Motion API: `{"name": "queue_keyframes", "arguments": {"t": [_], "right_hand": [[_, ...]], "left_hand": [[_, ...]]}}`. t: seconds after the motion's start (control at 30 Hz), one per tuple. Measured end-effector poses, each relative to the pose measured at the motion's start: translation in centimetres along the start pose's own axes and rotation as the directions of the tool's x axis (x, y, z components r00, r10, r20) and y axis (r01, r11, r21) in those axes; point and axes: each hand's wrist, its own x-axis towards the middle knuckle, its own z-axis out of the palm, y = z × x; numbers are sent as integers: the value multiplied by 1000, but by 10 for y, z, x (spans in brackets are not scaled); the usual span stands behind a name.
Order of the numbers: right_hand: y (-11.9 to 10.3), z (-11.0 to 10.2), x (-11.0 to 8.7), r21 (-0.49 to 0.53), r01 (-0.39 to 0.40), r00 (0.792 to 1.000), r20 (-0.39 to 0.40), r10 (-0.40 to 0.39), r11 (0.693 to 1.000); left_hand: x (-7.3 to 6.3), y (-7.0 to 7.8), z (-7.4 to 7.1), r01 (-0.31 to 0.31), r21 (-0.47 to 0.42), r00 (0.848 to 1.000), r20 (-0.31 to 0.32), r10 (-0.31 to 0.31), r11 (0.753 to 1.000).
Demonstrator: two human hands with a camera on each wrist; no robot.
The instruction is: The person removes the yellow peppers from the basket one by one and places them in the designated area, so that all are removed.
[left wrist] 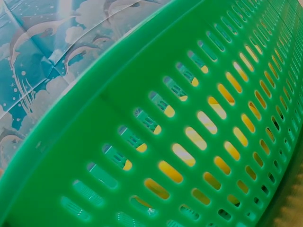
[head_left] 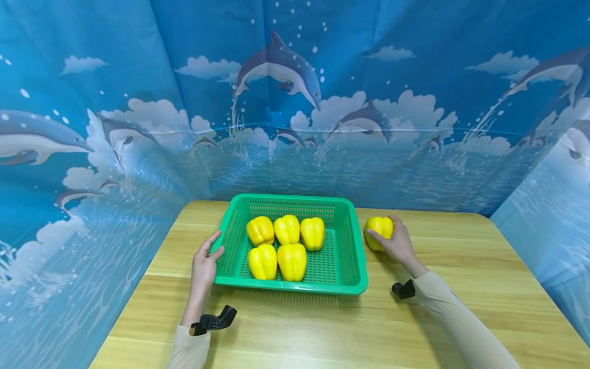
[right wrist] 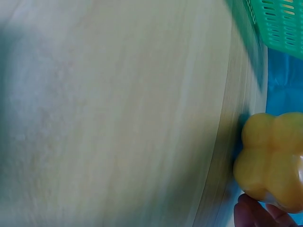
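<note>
A green plastic basket with slotted walls stands on the table, with several yellow bell peppers lying inside toward its left half. At the basket's left rim is my left hand, its thumb and fingers spread and fairly straight against the side. The left wrist view is filled by the slotted basket wall, and that hand does not show there. To the right of the basket, my right hand holds another yellow bell pepper between thumb and fingers. The right wrist view shows this pepper's lobed end, with fingertips at it.
The wooden table runs up to a blue dolphin-print curtain along its back and sides. A black wrist camera sits on the left wrist, and another black camera on the right wrist.
</note>
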Motion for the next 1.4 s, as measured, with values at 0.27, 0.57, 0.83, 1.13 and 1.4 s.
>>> {"name": "queue_keyframes", "arguments": {"t": [0.27, 0.57, 0.83, 1.13, 1.4], "right_hand": [[3, 4, 2, 5, -19, 1000, 19, 19, 1000], [2, 5, 4, 21, -43, 999, 34, 42, 999], [1, 7, 2, 12, -55, 998, 30, 55, 998], [0, 10, 1, 3, -75, 997, 19, 75, 997], [0, 9, 1, -7, -85, 996, 11, 85, 996]], "left_hand": [[0, 0, 0, 0, 2, 1000, 4, 0, 1000], [0, -1, 0, -2, -7, 1000, -1, 2, 1000], [0, -2, 0, -8, -4, 1000, 0, 8, 1000], [0, 0, -1, -4, 7, 1000, 7, 4, 1000], [-1, 0, -1, -4, 1, 1000, 6, 4, 1000]]}}
